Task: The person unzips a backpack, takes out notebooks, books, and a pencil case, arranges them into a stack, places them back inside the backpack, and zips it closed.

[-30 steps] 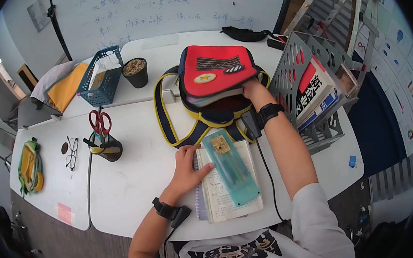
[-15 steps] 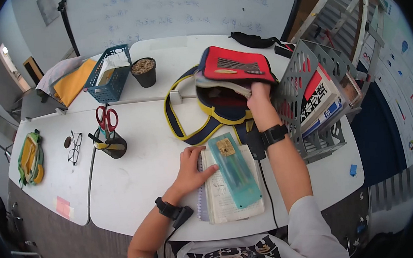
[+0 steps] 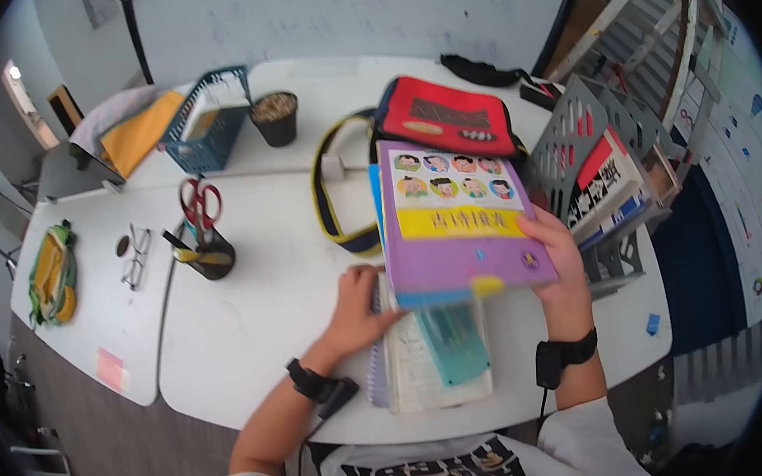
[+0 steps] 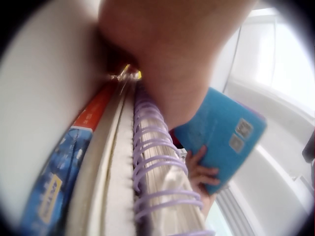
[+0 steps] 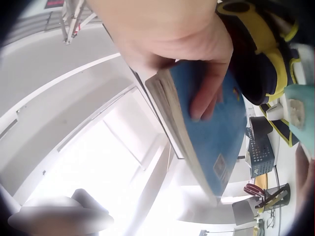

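Note:
My right hand [image 3: 559, 250] grips the right edge of a purple book [image 3: 456, 263], its cover carrying round cartoon faces and a yellow title band. Its blue back [image 5: 211, 132] shows in the right wrist view, with the fingers spread across it. In the head view the raised book overlaps the upper part of a translucent teal pencil case [image 3: 454, 349], which lies on a printed book [image 3: 415, 371]. My left hand [image 3: 358, 312] rests at the left edge of that stack, thumb over the top. A purple spiral notebook [image 4: 150, 142] lies in the stack.
Behind the raised book is a red and navy backpack [image 3: 448, 119]. A grey file rack [image 3: 563, 145] with books stands to the right. On the left are a pen cup [image 3: 210, 257] with scissors, eyeglasses [image 3: 135, 257] and a green pouch [image 3: 53, 276]; a basket [image 3: 209, 135] and plant pot [image 3: 278, 125] sit farther back.
My right hand has come out of the backpack with the purple book and moved toward me, above the pencil case. The backpack's flap has dropped lower. My left hand stays by the stack.

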Motion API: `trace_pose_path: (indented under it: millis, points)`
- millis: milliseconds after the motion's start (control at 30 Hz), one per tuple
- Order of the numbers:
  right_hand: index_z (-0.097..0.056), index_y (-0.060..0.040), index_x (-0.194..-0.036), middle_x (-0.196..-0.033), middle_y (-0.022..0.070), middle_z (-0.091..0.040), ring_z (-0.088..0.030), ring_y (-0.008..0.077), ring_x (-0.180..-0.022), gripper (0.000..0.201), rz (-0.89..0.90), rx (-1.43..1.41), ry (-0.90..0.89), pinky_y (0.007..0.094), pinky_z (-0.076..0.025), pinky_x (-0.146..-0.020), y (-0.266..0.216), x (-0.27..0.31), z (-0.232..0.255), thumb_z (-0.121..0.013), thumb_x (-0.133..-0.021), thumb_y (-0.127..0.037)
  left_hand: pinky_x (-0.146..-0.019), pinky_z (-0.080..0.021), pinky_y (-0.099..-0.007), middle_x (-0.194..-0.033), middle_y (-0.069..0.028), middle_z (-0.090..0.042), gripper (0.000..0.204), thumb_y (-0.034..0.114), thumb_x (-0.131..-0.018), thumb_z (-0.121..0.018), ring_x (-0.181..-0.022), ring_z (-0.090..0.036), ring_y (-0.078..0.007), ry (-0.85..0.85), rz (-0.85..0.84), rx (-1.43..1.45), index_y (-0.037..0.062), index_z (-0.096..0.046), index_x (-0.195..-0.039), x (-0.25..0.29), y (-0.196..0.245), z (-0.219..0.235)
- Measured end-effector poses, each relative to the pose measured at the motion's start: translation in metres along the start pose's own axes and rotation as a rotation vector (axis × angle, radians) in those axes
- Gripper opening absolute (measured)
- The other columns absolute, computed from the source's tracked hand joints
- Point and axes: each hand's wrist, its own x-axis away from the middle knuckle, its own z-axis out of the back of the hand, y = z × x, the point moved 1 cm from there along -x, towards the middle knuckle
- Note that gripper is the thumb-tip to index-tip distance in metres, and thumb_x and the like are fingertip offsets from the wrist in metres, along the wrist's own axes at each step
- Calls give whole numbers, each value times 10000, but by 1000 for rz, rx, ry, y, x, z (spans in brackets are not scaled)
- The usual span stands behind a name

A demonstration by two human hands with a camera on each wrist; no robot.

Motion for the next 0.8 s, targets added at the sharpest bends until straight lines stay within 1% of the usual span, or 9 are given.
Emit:
trace_pose_path:
  millis: [33, 100, 200, 267, 333, 367, 500, 633, 800]
  points:
    - [-426, 83, -1325, -1296, 192, -537, -556, 270, -1179, 509, -19, 12, 31, 353, -445, -983, 4, 20, 9, -570, -863, -76, -955, -388, -413, -1169, -210, -453, 666, 300, -707, -776, -1094, -428, -358, -20, 8, 28, 6, -498, -1236, -1, -1, 1]
    - [-335, 78, -1396, -1340, 187, -510, -529, 268, -1216, 600, 132, 82, -30, 360, -397, -1034, 6, 57, 26, -560, -856, -57, -970, -386, -407, -1175, -209, -453, 662, 310, -729, -770, -1112, -426, -353, -14, 42, 63, 4, -493, -1247, -2, 2, 0]
    - [-319, 66, -1409, -1358, 182, -495, -512, 264, -1233, 615, 131, 55, 0, 360, -382, -1045, 29, 94, 58, -550, -849, -39, -986, -382, -401, -1202, -207, -449, 626, 322, -794, -731, -1147, -418, -345, -36, 66, 67, -4, -484, -1269, -1, 11, 5]
    - [-325, 58, -1408, -1357, 175, -495, -511, 256, -1230, 634, 49, -16, 29, 356, -382, -1042, 46, 102, 68, -575, -833, -36, -1002, -369, -400, -1238, -209, -437, 585, 326, -856, -674, -1167, -412, -345, -29, 124, 131, -13, -475, -1289, 0, 8, 4]
    - [-342, 58, -1393, -1345, 169, -504, -515, 255, -1220, 641, -228, 226, 10, 357, -385, -1036, 62, 105, 72, -608, -818, -35, -1018, -353, -395, -1288, -214, -417, 583, 363, -915, -596, -1192, -399, -340, -84, 165, 113, -11, -443, -1336, 1, 10, 5]
    - [-362, 53, -1374, -1328, 161, -516, -522, 240, -1205, 612, -310, 139, 10, 345, -393, -1024, 70, 102, 73, -621, -829, -44, -1024, -347, -395, -1307, -216, -407, 609, 385, -922, -578, -1202, -391, -338, -84, 203, 146, -9, -422, -1359, 1, 9, 4]
    - [-370, 47, -1364, -1324, 158, -518, -518, 224, -1209, 579, -331, 47, 34, 333, -396, -1019, 78, 89, 64, -617, -850, -52, -1062, -305, -407, -1376, -235, -361, 704, 448, -934, -535, -1271, -342, -346, -99, 290, 266, -3, -330, -1434, 0, 9, 6]
    - [-367, 38, -1365, -1306, 145, -528, -527, 207, -1187, 571, -233, 197, -10, 324, -407, -1003, 77, 86, 44, -624, -864, -56, -1104, -247, -419, -1426, -242, -318, 753, 465, -936, -517, -1335, -289, -347, -152, 409, 430, -3, -262, -1468, 2, 23, 6]
    - [-380, 28, -1359, -1282, 131, -541, -544, 196, -1153, 533, -196, 303, 45, 323, -416, -989, 90, 101, 41, -607, -883, -50, -1138, -200, -398, -1482, -257, -242, 807, 480, -930, -517, -1398, -212, -353, -132, 414, 624, -5, -192, -1487, 8, 27, 5]
